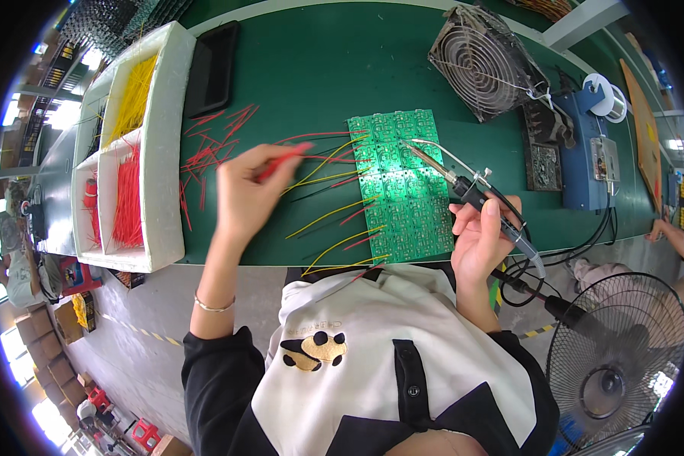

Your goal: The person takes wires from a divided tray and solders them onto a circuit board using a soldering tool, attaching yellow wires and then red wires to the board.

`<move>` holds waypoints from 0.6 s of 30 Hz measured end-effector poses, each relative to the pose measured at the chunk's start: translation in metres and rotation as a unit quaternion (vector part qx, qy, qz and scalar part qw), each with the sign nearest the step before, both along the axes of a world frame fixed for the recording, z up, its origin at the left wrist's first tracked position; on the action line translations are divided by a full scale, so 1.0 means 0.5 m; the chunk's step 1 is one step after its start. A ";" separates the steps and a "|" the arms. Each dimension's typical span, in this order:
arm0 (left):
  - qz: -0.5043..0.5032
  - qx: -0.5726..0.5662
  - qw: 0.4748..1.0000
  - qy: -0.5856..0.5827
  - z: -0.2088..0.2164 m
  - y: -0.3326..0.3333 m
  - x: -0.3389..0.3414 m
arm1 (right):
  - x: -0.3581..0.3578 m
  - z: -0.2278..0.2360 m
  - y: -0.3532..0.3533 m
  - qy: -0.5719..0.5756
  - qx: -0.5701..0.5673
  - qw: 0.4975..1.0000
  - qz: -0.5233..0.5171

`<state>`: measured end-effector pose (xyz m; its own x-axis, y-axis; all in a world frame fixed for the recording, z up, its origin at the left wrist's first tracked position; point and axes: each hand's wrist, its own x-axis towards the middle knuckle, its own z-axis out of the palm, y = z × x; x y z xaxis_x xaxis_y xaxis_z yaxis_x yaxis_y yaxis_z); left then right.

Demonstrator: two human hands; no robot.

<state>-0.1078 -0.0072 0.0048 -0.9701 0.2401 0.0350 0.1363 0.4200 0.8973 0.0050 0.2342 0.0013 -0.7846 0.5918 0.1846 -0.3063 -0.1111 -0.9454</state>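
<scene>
A green circuit board panel (414, 220) lies flat on the table in front of me. Yellow wires (333, 207) and short red wires (355, 215) stick out from its left edge. My left hand (242, 199), left of the panel, is closed on several red wires (285, 161). In my right hand (482, 239) is a soldering iron (475, 196) with a thin feed tube (452, 156) clamped beside it. The iron's tip points up and left, over the upper middle of the panel; whether it touches is hard to tell.
Loose red wires (205, 156) lie left of my left hand. Farther left stands a white foam box (163, 152) of yellow and red wires, beside a black tray (211, 68). A metal-grilled fan (482, 64) and blue solder feeder (581, 152) are at right; a floor fan (615, 365) stands lower right.
</scene>
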 end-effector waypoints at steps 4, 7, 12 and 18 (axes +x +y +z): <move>0.142 0.038 0.989 0.017 0.010 -0.095 0.020 | -0.001 -0.011 -0.002 0.026 -0.038 0.999 0.003; 0.135 0.051 0.989 -0.011 0.052 -0.068 0.057 | -0.001 -0.011 -0.003 0.027 -0.032 0.999 -0.001; 0.015 0.107 0.994 -0.005 0.040 0.028 0.078 | -0.012 -0.018 -0.016 0.043 -0.037 0.998 0.008; -0.008 0.074 0.997 -0.022 0.005 0.088 0.068 | -0.018 -0.017 -0.022 0.025 -0.014 1.000 -0.014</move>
<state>-0.0736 0.0369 0.0071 -0.9676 0.2509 0.0290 0.1016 0.2814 0.9542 -0.0041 0.2234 -0.0074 -0.7582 0.6188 0.2056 -0.3558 -0.1284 -0.9257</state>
